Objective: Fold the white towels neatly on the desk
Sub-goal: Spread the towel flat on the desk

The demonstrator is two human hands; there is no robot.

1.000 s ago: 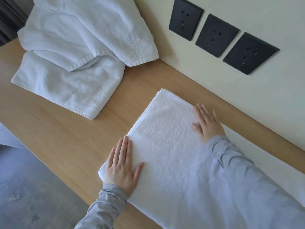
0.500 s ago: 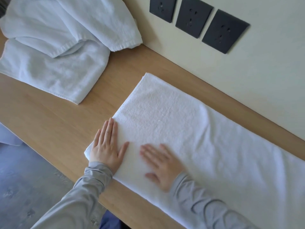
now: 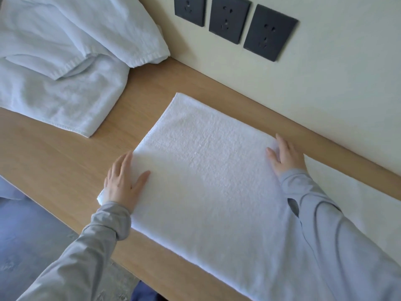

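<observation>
White towel (image 3: 206,174), pale wood-grain desk (image 3: 54,153), black sockets (image 3: 229,18), cream wall (image 3: 347,83), grey sleeves (image 3: 71,268)

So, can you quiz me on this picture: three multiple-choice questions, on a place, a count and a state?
1. Where is the crumpled towel heap? A floor; B desk, left of the flat towel; C atop the flat towel.
2. How many dark wall sockets? A one; B five; C three.
3. How does the left hand lie? A flat on the towel's corner; B clenched; C raised.
Answers: B, bare wood lies between them; C, three plates side by side; A, fingers straight.
</observation>
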